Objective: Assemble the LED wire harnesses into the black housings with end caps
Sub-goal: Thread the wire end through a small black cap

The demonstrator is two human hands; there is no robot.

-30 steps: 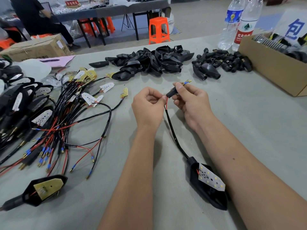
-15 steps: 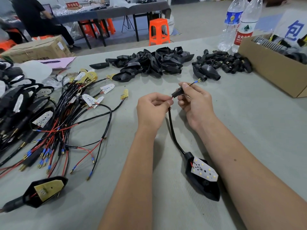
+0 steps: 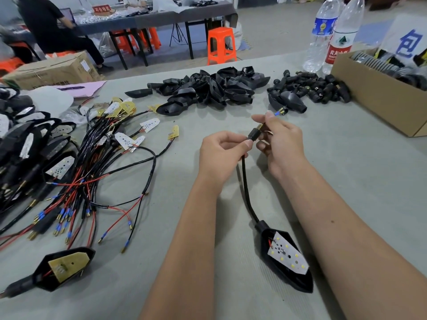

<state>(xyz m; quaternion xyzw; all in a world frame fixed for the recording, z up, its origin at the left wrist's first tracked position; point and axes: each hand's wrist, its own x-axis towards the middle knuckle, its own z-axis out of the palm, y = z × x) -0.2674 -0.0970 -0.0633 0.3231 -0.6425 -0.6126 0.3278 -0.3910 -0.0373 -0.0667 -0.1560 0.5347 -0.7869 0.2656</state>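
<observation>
Centre frame, left hand (image 3: 223,155) pinches the end cap (image 3: 253,134); right hand (image 3: 280,144) pinches wire tips (up-right), housing (image 3: 286,262) lower right.

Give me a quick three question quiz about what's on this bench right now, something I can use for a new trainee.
1. True or false: the white LED board lies inside the black pointed housing.
2. Which hand pinches the small black end cap: A left hand, B right hand, C neither?
3. Fill in: the two clear plastic bottles stand beside the brown cardboard ____.

Key: 1 true; 2 A; 3 box.
</observation>
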